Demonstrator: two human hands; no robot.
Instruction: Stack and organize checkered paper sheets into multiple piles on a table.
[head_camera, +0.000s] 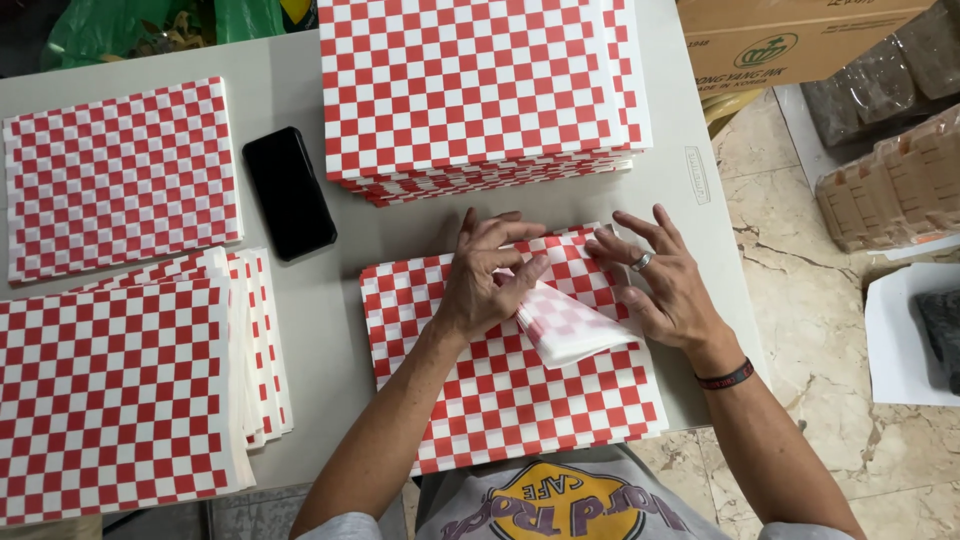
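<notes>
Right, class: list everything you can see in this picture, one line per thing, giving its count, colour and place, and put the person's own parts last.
Paper stacks: five, red-and-white checked; one under the hands, one at top centre, three at left.
Folded sheets: a few, checked, corner lifted off the near stack between the hands.
Phone: one, black, face up left of centre.
Table: one, grey-white, under it all.
Boxes: cardboard, brown, top right on the floor.
Wrapped bundles: several, clear wrap, right edge.
Green bag: one, top left.
Floor: beige marble tile, right.
Ring: one, silver, right hand.
Wristband: one, dark, right wrist.
Left hand: pressing the lifted sheets.
Right hand: fingers spread on the stack.
</notes>
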